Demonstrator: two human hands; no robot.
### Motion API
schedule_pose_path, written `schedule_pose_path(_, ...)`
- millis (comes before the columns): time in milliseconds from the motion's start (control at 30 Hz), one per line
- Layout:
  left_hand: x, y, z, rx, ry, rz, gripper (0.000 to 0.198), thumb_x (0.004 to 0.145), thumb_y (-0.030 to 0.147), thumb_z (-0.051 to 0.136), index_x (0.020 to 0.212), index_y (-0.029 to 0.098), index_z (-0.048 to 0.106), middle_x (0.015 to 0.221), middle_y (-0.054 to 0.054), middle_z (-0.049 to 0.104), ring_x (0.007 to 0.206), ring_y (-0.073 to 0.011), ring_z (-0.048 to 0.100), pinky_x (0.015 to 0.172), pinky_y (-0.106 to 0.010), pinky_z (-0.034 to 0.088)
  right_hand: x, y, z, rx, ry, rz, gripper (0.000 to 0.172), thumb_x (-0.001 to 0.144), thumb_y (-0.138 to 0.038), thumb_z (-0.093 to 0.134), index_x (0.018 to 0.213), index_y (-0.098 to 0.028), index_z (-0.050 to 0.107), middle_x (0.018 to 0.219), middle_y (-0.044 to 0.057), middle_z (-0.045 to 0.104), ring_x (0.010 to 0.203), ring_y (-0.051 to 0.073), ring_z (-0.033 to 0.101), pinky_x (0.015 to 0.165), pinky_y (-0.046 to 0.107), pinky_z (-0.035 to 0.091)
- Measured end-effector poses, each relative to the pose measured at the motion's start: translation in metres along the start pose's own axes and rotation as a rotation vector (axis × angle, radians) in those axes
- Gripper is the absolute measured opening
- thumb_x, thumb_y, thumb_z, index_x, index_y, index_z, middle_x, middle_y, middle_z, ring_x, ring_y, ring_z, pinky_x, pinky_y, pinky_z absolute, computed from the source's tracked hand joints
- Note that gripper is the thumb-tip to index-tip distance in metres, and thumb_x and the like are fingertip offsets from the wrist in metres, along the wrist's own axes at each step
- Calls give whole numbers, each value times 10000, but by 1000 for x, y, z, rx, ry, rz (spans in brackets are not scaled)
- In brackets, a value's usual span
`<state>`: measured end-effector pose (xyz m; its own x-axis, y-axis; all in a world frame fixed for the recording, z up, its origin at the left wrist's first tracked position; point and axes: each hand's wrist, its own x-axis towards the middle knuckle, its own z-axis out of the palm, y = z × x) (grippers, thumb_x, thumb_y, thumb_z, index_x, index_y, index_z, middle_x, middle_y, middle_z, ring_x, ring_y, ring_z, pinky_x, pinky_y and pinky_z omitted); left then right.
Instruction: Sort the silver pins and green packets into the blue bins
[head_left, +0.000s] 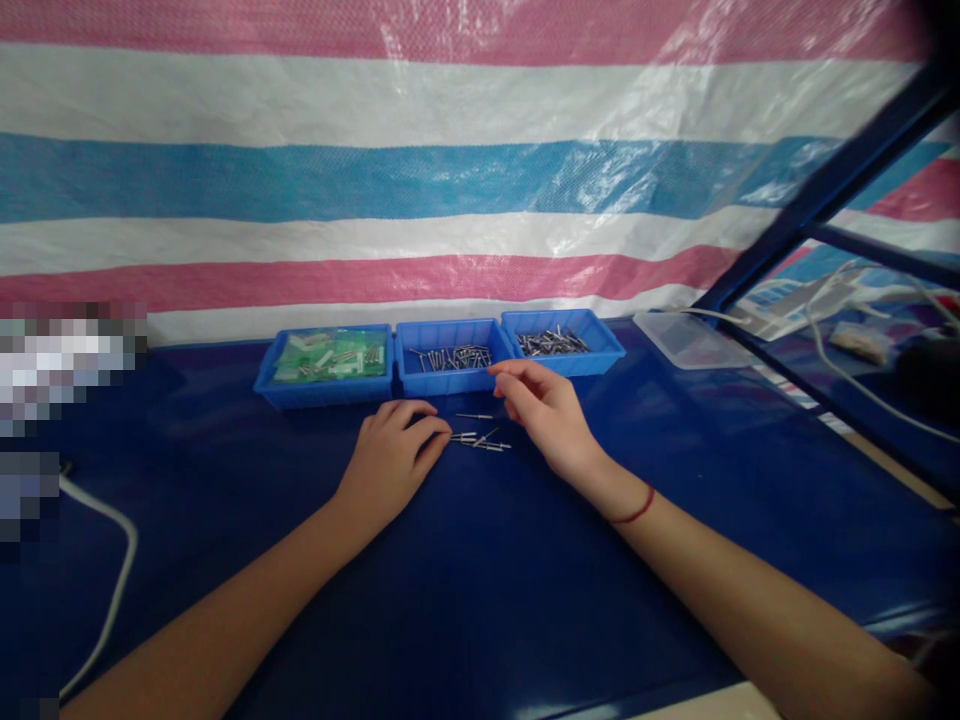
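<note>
The person sits at a dark blue table [480, 590], and both bare hands are close to a small group of thin metal pins [484, 441] that lies on the table surface, between the hands. One more single pin [474, 416] lies a little apart from the group, nearer to the trays.

The left hand [394, 452] rests on the table with the palm down and the fingers loosely curled. Its fingertips touch the left end of the group, but I cannot tell if they pinch a pin or only lie on it. The right hand [544, 412] is lifted a little above the table, just in front of the middle tray [446, 384]. Its fingers are bent and close to the thumb. I see nothing between them, and a thin pin could be hidden there, so I cannot say it holds one.

As I judge it, the work is at an early point. Only a few pins are out on the table, all lying loose and crossing each other. The middle tray has many long pins inside, the right tray [606, 357] has a heap of short metal pieces [553, 342], and the left tray [322, 393] is full of green packets [330, 355]. I see no finished piece and no sorted row anywhere on the table.
</note>
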<state>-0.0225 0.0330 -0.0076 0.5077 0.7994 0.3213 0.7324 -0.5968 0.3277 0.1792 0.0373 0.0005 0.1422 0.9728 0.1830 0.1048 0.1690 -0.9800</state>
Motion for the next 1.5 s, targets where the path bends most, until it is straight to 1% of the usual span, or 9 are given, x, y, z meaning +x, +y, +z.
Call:
schedule_pose_path(200,-1,0,1,26,-11,-13,187,944,256,477,936,199,655,1079,-51,634,1018,-230,548,817,-373,423,-7,4,-1,-593,-252,-314,164,851,-234,544,899,-191,694,838,45,663,672,149,579,642,287,447)
schedule_pose_path(333,-2,0,0,17,-12,-4,186,944,262,477,929,202,652,1068,-47,628,1018,-228,545,830,-378,422,-9,4,-1,-823,-313,-315,189,851,-225,550,960,-177,697,970,80,657,800,185,618,730,310,467)
schedule_pose_path(433,-1,0,1,10,0,11,178,938,273,485,947,212,652,1070,-48,628,1025,-229,543,844,-383,422,-9,5,-1,-867,-311,-273,155,849,-202,551,905,-177,693,937,65,650,774,177,614,722,301,469)
schedule_pose_path(567,-1,0,3,-20,25,-11,183,917,299,522,1035,216,635,1076,-54,638,1029,-239,554,863,-404,429,-8,6,1,-857,-298,-337,145,866,-147,520,840,-165,661,880,71,635,816,197,592,759,319,461)
schedule_pose_path(667,-1,0,1,-119,85,-20,207,897,317,562,1064,206,611,1044,-50,655,997,-228,577,874,-397,443,-11,3,4,-702,-259,-407,130,887,-139,509,858,-161,634,871,69,629,855,192,579,799,322,454)
schedule_pose_path(867,-1,3,-6,-256,255,58,114,877,288,603,951,202,612,927,-35,679,947,-204,592,860,-366,455,-25,-6,12,-411,-293,-394,87,900,-176,533,886,-192,618,850,33,617,804,150,574,738,281,455)
schedule_pose_path(1167,-3,6,-11,-316,304,90,54,893,243,577,866,200,595,851,-21,669,841,-167,606,773,-316,470,-28,-6,13,-326,-284,-385,142,871,-161,551,995,-203,609,880,25,611,783,137,570,727,277,465)
schedule_pose_path(1333,-4,5,-10,-320,326,99,12,883,210,590,892,201,589,855,-10,647,852,-156,594,792,-302,467,-23,-5,10,-363,-338,-418,94,872,-162,545,885,-201,629,892,44,638,864,163,591,788,312,470)
schedule_pose_path(1500,-3,3,-8,-312,313,71,26,890,224,580,910,208,583,869,-15,634,862,-164,589,799,-313,469,-22,-7,9,-342,-262,-456,63,879,-196,558,872,-197,620,828,30,627,786,146,576,722,288,462)
